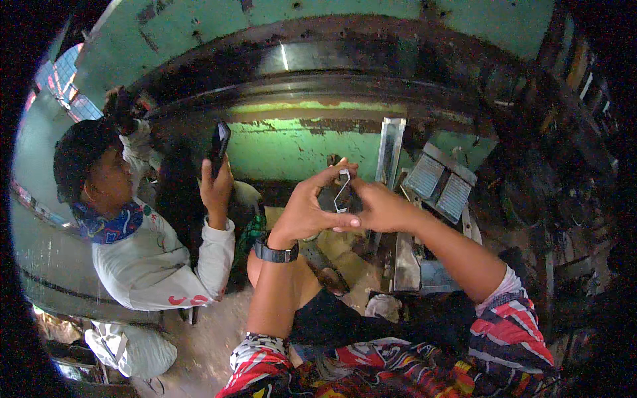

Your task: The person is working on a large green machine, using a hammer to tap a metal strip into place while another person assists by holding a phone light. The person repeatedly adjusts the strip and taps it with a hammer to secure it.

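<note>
A bent metal strip (342, 191) with a zigzag profile is held up in front of me, seen nearly end on. My left hand (304, 211) grips it from the left, fingers curled over its top end and thumb by the lower end. From the other side my right hand (383, 207) closes on it, its fingertips meeting the left thumb near the bottom. The back of the strip is hidden behind my fingers. Around my left wrist sits a dark watch (276, 250).
At my left a person (142, 245) in a white long-sleeved top holds up a dark phone (220, 142). Right of my hands stand ribbed metal plates (438, 182) and an upright metal channel (390, 151). A crumpled cloth (383, 307) and a white sack (136, 350) lie lower down.
</note>
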`<state>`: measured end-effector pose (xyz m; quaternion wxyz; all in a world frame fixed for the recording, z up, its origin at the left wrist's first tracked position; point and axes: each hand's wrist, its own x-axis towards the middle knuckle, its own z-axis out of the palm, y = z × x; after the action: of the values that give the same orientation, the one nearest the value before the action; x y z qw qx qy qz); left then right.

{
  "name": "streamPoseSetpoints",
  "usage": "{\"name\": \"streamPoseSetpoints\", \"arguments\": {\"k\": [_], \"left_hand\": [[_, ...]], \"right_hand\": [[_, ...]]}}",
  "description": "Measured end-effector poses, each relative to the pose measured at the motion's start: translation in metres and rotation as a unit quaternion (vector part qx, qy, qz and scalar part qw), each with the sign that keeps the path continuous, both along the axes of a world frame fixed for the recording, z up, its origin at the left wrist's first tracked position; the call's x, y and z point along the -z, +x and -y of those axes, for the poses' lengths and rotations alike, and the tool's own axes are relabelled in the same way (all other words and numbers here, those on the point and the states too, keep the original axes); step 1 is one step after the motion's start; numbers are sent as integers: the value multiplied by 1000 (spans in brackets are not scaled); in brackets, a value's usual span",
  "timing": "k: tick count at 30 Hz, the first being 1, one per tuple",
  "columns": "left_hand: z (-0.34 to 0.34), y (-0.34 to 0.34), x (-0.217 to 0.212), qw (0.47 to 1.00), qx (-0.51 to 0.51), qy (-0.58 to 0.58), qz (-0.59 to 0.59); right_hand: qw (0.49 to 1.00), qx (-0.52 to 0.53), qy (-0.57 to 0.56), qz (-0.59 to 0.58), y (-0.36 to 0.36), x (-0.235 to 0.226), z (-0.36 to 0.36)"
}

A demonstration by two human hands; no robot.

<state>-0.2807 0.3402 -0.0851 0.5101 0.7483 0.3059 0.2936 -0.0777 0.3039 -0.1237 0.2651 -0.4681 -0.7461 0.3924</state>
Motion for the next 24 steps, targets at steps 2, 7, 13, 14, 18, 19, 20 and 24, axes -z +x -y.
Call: {"name": "streamPoseSetpoints", "arguments": {"k": [2, 7, 13, 14, 18, 19, 20, 24], "left_hand": [[-32, 4, 35, 1000, -15, 18, -8], [-16, 15, 90, 997, -49, -47, 44], [67, 45, 36, 980, -121, -86, 131], [81, 49, 21, 986, -115, -53, 110], [172, 9, -34, 991, -99, -30, 87], [181, 6, -40, 990, -105, -19, 95], [188, 3, -44, 988, -112, -10, 103], [213, -6, -61, 987, -154, 23, 47]], "right_hand": [[994, -55, -2, 100, 17, -4, -37], [976, 180, 42, 116, 85, 3, -31], [916, 363, 121, 118, 190, -23, -28], [918, 360, 113, 119, 195, -38, -18], [905, 371, 69, 197, 147, -82, 65], [897, 374, 64, 228, 141, -90, 74], [877, 396, 91, 256, 135, -94, 80], [806, 319, 178, 466, 103, -107, 103]]}}
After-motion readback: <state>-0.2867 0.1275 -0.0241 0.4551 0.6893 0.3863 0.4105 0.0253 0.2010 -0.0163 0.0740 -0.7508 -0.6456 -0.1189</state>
